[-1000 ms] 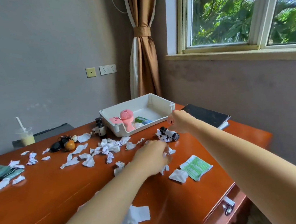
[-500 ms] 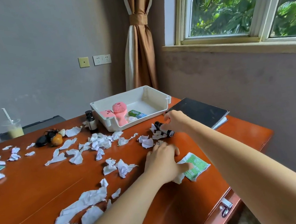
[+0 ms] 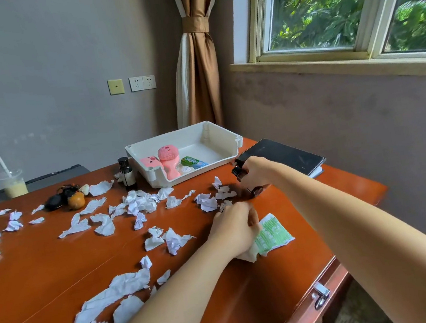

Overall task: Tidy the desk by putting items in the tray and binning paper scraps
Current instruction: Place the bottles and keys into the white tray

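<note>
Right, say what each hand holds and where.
Right hand grips the small dark bottle round its body, black cap poking out. Left hand clutches a crumpled white paper scrap in its palm, beside the green sachet.

Paper scraps [image 3: 142, 206] litter the desk [image 3: 44, 270] in front of the tray [image 3: 231, 142]. A dark bottle [image 3: 127, 174] stands just beside the tray's left front corner, a black notebook [image 3: 287, 155] near its right. Pink toys [image 3: 168, 161] crowd the tray's left side; its right floor is bare.
</note>
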The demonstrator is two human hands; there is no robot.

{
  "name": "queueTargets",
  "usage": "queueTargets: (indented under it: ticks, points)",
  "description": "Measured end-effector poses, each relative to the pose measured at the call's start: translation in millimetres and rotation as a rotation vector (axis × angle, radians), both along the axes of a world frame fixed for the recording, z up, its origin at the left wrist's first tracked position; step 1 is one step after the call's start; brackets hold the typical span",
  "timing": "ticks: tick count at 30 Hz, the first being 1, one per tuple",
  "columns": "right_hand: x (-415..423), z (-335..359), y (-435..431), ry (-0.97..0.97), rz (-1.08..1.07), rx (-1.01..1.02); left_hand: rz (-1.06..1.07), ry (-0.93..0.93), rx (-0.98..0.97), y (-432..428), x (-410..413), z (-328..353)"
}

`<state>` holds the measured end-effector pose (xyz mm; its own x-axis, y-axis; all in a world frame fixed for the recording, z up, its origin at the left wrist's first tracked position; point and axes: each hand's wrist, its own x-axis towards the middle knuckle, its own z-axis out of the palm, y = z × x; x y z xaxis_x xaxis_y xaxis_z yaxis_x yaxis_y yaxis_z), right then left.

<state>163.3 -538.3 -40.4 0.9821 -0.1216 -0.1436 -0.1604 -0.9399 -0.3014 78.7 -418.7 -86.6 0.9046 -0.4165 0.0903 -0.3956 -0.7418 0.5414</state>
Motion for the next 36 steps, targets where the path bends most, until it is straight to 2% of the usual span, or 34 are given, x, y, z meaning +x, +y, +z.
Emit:
queueTargets:
  ticks: [5, 10, 17, 25, 36]
  points:
    - [-17, 11, -9, -0.067, -0.031, 0.077, 0.006, 0.002, -0.111, 13, -1, 13]
    - [-34, 28, -13, -0.134, -0.027, 0.051, 0.039, -0.008, -0.144, 32, 5, 34]
    - [-36, 56, -12, -0.266, 0.016, 0.223, 0.143, -0.020, -0.191, 61, 34, 59]
    - [2, 65, -6, -0.422, 0.076, 0.208, 0.295, -0.190, -0.169, 63, 100, 94]
    - [96, 49, -14, -0.495, 0.035, 0.167, 0.282, -0.253, -0.174, 25, 204, 86]
